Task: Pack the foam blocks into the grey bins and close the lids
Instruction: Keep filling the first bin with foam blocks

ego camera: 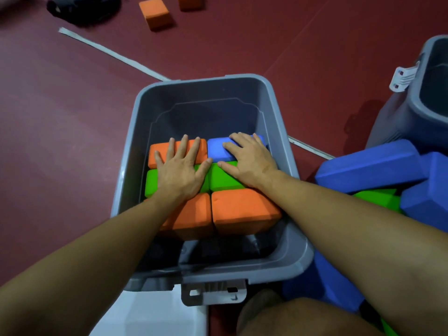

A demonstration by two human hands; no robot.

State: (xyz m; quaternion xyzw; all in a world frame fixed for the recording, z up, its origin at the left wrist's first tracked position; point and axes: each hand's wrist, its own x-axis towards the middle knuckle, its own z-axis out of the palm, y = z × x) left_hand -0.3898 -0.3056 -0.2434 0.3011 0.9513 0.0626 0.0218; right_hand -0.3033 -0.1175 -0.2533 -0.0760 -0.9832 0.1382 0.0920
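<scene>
Both hands lie flat, fingers straight and spread, on the blocks packed inside the grey bin (281, 132). The left hand (180, 168) presses across the far orange block (161, 152) and the left green block (151, 183) behind it; the right hand (249, 157) covers the blue block (217, 149) and the right green block (224, 179). The thumbs nearly meet over the seam between the two columns.

Nearer the person, two more orange blocks (242, 210) sit side by side, touching the green row. The six blocks form a tight two-by-three layer against the bin's side walls. Beyond the fingertips the bin floor is bare up to the far wall, and a dark gap shows between the near orange pair and the near wall; what lies in that shadow is hard to make out.

A latch (213, 293) hangs from the near rim. Right of the bin, loose blue blocks (371, 166) and a green one (378, 198) are heaped against a second grey bin (417, 110). Two orange blocks (157, 13) lie well apart on the red floor (60, 117).
</scene>
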